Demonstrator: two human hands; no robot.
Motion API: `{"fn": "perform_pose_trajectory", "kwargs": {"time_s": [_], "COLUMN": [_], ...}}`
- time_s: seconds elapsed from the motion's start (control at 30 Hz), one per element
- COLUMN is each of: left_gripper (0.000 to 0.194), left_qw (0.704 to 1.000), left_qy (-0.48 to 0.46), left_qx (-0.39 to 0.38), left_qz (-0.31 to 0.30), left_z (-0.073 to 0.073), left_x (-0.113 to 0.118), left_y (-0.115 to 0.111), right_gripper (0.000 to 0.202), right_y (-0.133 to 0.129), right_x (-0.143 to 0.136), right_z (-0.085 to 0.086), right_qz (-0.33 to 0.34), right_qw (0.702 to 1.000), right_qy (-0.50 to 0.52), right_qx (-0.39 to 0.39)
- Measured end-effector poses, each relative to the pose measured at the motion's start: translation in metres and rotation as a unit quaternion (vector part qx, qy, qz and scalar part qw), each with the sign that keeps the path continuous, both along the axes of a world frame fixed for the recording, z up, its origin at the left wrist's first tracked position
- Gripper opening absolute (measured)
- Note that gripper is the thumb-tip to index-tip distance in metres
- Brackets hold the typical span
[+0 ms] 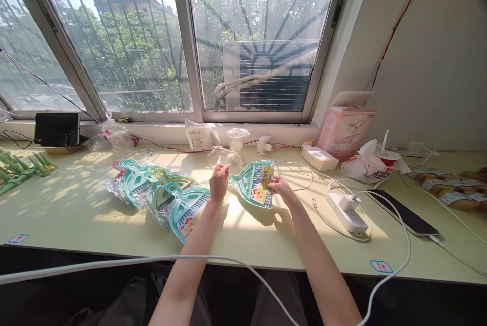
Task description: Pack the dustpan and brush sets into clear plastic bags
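A mint-green dustpan and brush set (246, 184) with a printed card (262, 184) is held tilted just above the table. My right hand (280, 186) grips its right edge, fingers at the card. My left hand (219, 182) is closed beside the handle end, which runs behind it. Clear plastic (225, 156) shows behind those fingertips; what they pinch is hard to make out. Left of my left hand lies a pile of similar dustpan sets, with a mint one (186, 204) in front and a yellow-green one (162, 191) behind, partly in clear wrap.
A white power strip (347, 212), a phone (405, 212) and loose cables lie to the right. A white cable (228, 260) crosses in front of my forearms. Along the window stand a pink box (346, 131), a white tissue pack (319, 157) and a black tablet (57, 129).
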State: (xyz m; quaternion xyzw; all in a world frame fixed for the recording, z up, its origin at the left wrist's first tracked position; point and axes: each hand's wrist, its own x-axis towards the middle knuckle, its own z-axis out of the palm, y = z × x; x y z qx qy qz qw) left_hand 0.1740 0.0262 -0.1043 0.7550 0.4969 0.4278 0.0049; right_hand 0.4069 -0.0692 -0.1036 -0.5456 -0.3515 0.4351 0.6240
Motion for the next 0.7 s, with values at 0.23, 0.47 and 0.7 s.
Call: {"fn": "perform_pose_trajectory", "kwargs": {"time_s": [0.23,0.47,0.7], "left_gripper": [0.027,0.026,0.029], "left_qw": [0.999,0.999,0.995], "left_qy": [-0.034,-0.025,0.034], "left_qx": [0.004,0.04,0.068], "left_qz": [0.021,0.017,-0.068], "left_z": [0.001,0.006,0.007], "left_x": [0.003,0.005,0.017], "left_y": [-0.001,-0.003,-0.02], "right_gripper": [0.042,0.052,0.048], "right_y": [0.002,-0.004,0.003], "right_x": [-0.001,-0.018,-0.051], "right_z": [0.003,0.003,-0.007], "right_qz": [-0.054,0.053,-0.055], "right_qw": [0.997,0.996,0.99], "right_qy": [0.039,0.038,0.095], "right_qx": [0.036,0.061,0.085]}}
